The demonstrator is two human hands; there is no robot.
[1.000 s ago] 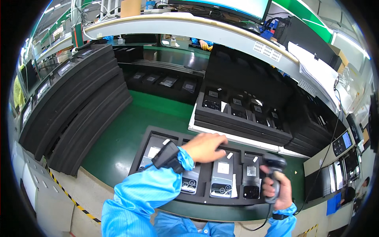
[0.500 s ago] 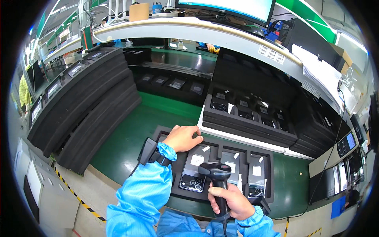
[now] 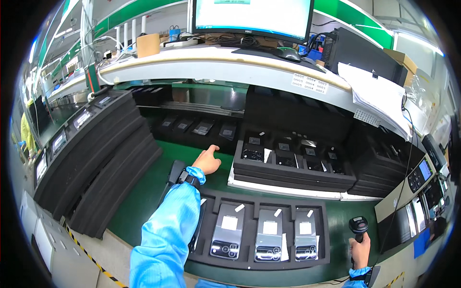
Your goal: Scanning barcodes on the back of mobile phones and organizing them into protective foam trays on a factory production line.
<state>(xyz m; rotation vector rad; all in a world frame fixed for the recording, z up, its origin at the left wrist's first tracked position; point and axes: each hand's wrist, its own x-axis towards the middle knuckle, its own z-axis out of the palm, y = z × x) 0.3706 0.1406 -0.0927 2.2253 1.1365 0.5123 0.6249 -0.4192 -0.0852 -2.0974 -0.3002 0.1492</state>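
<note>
A black foam tray (image 3: 324,218) lies on the green table, holding several phones back side up, with white labels on them. One phone (image 3: 227,233) lies just right of my left sleeve, which partly hides the leftmost one. Beyond the tray's far left corner, my left hand (image 3: 206,161) reaches out above the table, fingers slightly bent and apart, with nothing visible in it. Over on the right, past the tray's edge, my right hand (image 3: 360,252) is wrapped round the handle of a black handheld barcode scanner (image 3: 358,224).
Stacked black foam trays (image 3: 98,149) rise at the left. Another stack of phone-filled trays (image 3: 293,165) sits on a white ledge ahead. Above hangs a shelf (image 3: 211,62) with a monitor (image 3: 254,17) and papers (image 3: 374,91). Equipment with a small screen (image 3: 420,175) stands at the right.
My left hand has left the tray's far left corner and moved farther out. My right hand has carried the scanner from above the phones to the right of the tray. The view has tilted up.
</note>
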